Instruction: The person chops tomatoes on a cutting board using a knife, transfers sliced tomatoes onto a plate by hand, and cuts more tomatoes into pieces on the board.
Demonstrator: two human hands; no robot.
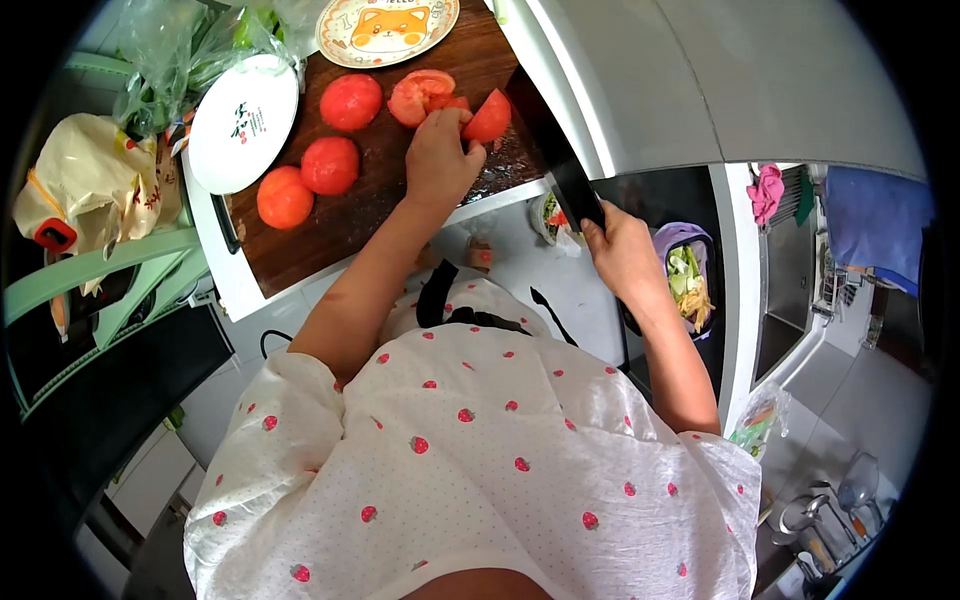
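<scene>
On the dark wooden cutting board [290, 245], my left hand [440, 165] has its fingers curled over cut tomato pieces [448, 102]. A tomato wedge [489, 117] sits by its fingertips and thumb, and a larger cut tomato [415, 95] lies just beyond. My right hand [627, 252] grips the handle of a kitchen knife [550, 140], whose wide dark blade is at the board's right edge, apart from the tomatoes. Three whole peeled tomatoes rest left of my left hand: one upper [351, 101], one middle [330, 165], one lower left [285, 197].
A white oval plate [240, 150] overlaps the board's left side. A plate with a cartoon dog [400, 35] stands at the back. Plastic bags with greens [190, 60] lie far left. Below right are a bin with vegetable scraps [688, 285] and another small scrap container [545, 222].
</scene>
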